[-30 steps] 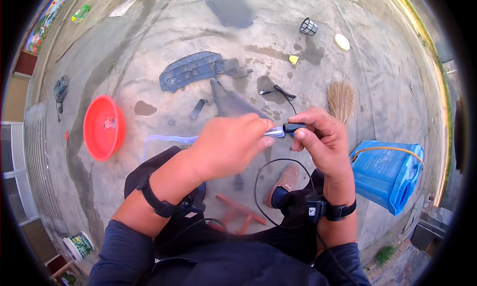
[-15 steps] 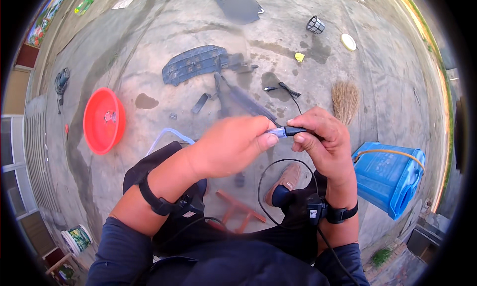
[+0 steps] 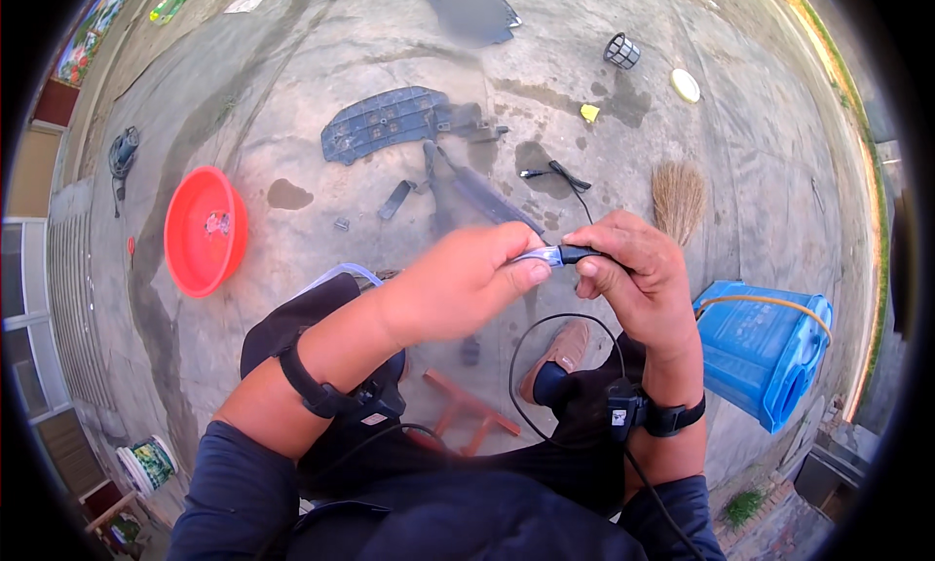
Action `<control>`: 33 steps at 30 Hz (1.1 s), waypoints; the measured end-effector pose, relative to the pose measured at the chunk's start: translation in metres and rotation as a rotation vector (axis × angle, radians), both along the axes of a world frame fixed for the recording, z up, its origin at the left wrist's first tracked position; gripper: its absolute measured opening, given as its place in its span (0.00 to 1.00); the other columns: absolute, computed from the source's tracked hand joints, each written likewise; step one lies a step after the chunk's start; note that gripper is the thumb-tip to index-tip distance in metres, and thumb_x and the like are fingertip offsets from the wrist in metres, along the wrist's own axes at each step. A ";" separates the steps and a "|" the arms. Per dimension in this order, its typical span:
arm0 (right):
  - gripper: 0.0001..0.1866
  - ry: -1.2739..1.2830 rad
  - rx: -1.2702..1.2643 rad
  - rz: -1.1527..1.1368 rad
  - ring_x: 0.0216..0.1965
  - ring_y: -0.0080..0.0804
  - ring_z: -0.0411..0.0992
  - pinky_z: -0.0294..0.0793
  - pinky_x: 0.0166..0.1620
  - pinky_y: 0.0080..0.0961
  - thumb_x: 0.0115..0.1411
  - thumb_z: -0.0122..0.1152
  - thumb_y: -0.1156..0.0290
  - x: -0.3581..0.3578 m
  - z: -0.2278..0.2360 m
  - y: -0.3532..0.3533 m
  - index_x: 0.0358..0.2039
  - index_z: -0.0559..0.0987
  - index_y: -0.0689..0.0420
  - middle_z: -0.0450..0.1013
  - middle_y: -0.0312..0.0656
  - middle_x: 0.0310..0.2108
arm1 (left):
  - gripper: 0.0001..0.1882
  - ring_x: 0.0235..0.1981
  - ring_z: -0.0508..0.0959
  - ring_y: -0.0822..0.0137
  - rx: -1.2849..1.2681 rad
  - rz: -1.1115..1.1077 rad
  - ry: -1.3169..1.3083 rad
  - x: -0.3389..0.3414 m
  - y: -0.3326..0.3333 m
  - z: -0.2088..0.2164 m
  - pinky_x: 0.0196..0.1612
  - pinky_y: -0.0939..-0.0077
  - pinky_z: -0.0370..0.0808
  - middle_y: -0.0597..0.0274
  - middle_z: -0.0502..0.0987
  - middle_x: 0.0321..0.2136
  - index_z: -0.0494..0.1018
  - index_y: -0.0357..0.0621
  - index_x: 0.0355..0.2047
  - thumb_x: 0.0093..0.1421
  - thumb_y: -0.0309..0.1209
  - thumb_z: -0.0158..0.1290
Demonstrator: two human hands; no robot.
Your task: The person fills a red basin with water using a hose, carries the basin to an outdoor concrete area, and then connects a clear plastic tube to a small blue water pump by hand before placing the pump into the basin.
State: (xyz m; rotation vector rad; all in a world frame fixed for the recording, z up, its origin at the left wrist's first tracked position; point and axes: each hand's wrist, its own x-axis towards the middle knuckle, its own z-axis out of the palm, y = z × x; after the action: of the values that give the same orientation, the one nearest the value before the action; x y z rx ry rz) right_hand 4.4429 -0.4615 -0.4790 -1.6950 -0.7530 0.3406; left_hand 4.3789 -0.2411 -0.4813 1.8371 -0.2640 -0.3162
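Note:
In front of my lap, my left hand (image 3: 467,280) is closed, pinching a clear, bluish plastic tube (image 3: 548,257) between thumb and forefinger. Meeting the tube end to end is a black connector (image 3: 576,254), which the thumb and fingers of my right hand (image 3: 638,274) grip. How deep one sits in the other is hard to see. A similar clear hose (image 3: 353,269) loops by my left knee. Just beyond my right hand, a black cord with a plug (image 3: 560,175) lies on the ground, its line leading toward that hand.
A red basin (image 3: 206,232) stands at left, a power tool (image 3: 123,162) farther out. Ahead lie dark plastic panels (image 3: 390,121). At right are a straw broom head (image 3: 678,203) and a blue tank (image 3: 765,352) on its side. A reddish metal frame (image 3: 467,415) sits between my feet.
Both hands keep their pinch on the tube and connector. My left hand has tilted and shifted slightly, showing more of the tube behind the joint. The whole view has moved a little.

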 end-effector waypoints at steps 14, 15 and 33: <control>0.08 0.241 0.027 0.094 0.21 0.20 0.72 0.68 0.24 0.17 0.62 0.58 0.77 0.003 -0.007 -0.002 0.40 0.81 0.62 0.73 0.39 0.27 | 0.09 0.27 0.77 0.50 0.486 0.078 -0.461 -0.003 -0.003 0.000 0.28 0.62 0.72 0.56 0.75 0.26 0.74 0.45 0.37 0.57 0.32 0.58; 0.08 0.242 0.027 0.092 0.21 0.20 0.72 0.68 0.24 0.17 0.62 0.58 0.77 0.003 -0.008 -0.002 0.40 0.81 0.62 0.73 0.39 0.27 | 0.09 0.26 0.77 0.51 0.498 0.074 -0.484 -0.003 -0.002 0.000 0.27 0.62 0.72 0.56 0.75 0.26 0.74 0.45 0.36 0.57 0.32 0.58; 0.07 0.019 -0.063 0.052 0.20 0.26 0.70 0.68 0.27 0.24 0.59 0.60 0.77 -0.004 -0.001 0.006 0.39 0.80 0.61 0.70 0.38 0.21 | 0.16 0.20 0.65 0.76 -0.103 0.006 0.168 0.001 0.007 -0.001 0.23 0.79 0.64 0.69 0.68 0.19 0.74 0.41 0.35 0.69 0.42 0.48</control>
State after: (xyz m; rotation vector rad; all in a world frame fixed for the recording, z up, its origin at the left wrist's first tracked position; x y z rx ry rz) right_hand 4.4394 -0.4557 -0.4805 -1.7305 -0.7804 0.4202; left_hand 4.3797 -0.2339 -0.4819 1.6984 -0.1558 -0.4427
